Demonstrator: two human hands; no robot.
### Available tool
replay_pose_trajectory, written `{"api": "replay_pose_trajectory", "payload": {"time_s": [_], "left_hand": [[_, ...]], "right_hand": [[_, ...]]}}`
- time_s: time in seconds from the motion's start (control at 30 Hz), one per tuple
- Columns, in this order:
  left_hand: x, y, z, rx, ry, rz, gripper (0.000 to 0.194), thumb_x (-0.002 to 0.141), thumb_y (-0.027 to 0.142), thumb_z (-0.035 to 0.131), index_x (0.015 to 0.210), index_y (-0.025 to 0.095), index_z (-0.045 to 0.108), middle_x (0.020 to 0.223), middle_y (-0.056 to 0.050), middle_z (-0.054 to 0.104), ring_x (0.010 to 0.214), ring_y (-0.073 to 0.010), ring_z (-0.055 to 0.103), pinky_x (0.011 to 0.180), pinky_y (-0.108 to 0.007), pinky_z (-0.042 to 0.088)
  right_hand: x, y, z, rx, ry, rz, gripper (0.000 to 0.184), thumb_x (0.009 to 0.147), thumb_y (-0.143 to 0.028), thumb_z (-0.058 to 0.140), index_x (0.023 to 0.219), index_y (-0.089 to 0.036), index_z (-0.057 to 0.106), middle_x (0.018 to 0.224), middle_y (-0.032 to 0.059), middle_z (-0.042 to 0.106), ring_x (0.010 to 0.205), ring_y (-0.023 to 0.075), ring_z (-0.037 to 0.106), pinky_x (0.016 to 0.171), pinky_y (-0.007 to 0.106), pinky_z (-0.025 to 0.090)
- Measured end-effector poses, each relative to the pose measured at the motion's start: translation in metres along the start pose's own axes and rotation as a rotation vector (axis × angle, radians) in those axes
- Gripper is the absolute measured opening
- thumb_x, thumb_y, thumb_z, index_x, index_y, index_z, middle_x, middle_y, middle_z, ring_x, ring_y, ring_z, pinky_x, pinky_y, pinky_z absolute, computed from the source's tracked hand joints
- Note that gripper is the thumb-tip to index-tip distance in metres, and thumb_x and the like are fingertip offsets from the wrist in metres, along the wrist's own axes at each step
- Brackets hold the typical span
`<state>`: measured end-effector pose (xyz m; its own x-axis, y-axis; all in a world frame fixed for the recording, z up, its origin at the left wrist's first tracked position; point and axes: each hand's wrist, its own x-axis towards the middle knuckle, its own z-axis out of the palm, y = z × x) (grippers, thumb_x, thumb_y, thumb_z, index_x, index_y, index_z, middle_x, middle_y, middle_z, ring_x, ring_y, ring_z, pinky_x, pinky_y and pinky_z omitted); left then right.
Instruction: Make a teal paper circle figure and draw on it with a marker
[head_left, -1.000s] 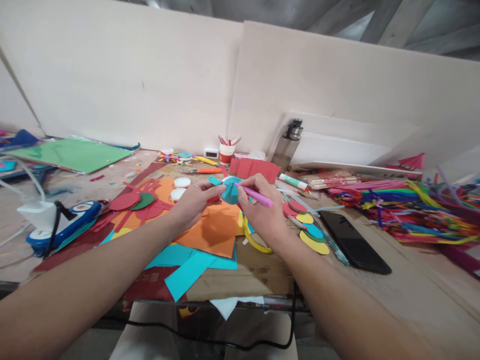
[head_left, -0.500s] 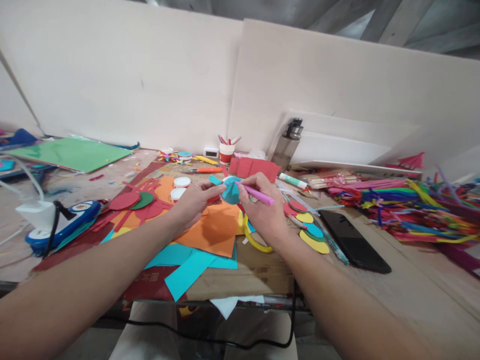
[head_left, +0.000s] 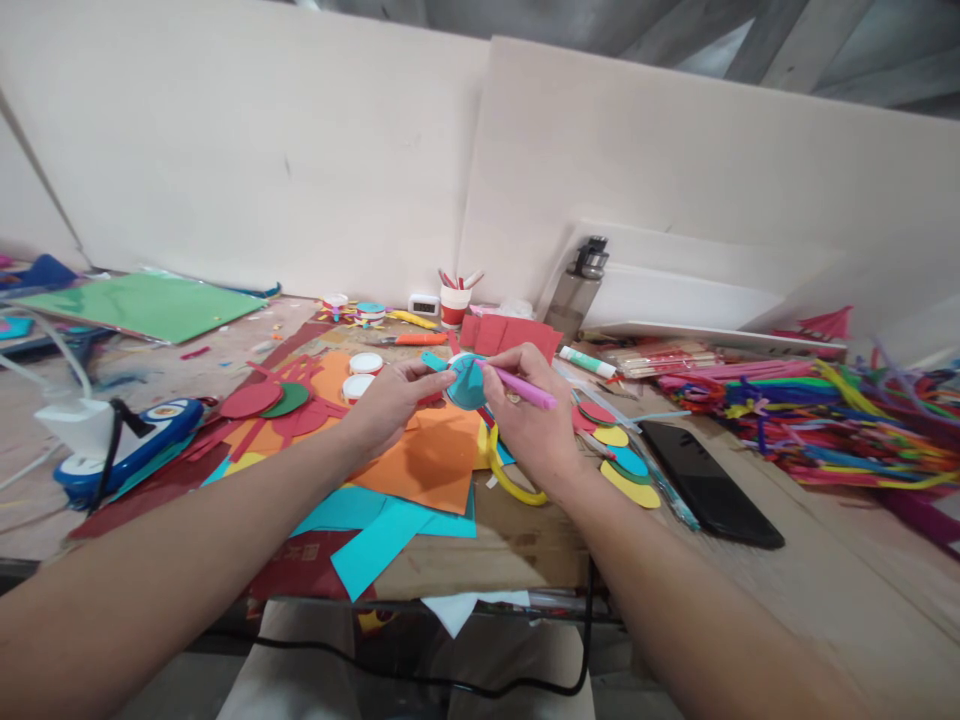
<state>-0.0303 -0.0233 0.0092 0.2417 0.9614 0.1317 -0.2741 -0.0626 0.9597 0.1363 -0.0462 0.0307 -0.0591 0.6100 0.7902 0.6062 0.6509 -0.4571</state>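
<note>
My left hand (head_left: 394,405) pinches a small round craft piece with a blue disc face (head_left: 466,388) by its left side. A narrow blue paper strip (head_left: 433,361) sticks out above the thumb. In my right hand (head_left: 534,420) is a purple pen (head_left: 527,387), its front end at the disc's upper right edge. The right fingers hide the pen's tip. Below both hands lie orange paper sheets (head_left: 424,465) and blue paper pieces (head_left: 382,548). A yellow ring-shaped strip (head_left: 514,490) lies under my right wrist.
Left of my hands are white-topped round pieces (head_left: 366,363) and red paper discs (head_left: 251,397). Behind stand a cup of pens (head_left: 454,305) and a bottle (head_left: 576,295). To the right lie a phone (head_left: 709,485), coloured paper discs (head_left: 630,487) and pipe cleaners (head_left: 840,430).
The pen's back end has shifted slightly right and down. Both hands stay in nearly the same place, still holding the craft piece and the pen.
</note>
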Motion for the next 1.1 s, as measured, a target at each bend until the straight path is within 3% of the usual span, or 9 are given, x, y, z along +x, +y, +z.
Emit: {"api": "replay_pose_trajectory", "payload": {"time_s": [1.1], "left_hand": [[-0.0003,-0.0025,0.0004,-0.032,-0.004,0.046,0.025,0.070,0.039,0.078,0.081,0.018,0.074,0.082,-0.003,0.069,0.077,-0.0131,0.058,0.075,-0.028,0.044]], "right_hand": [[0.0007,-0.0020,-0.0016,-0.017,-0.032,-0.020,0.009,0.085,-0.024,0.058,0.077,-0.021,0.054,0.072,-0.0002,0.063,0.066,0.0142,0.057,0.062,0.028,0.042]]}}
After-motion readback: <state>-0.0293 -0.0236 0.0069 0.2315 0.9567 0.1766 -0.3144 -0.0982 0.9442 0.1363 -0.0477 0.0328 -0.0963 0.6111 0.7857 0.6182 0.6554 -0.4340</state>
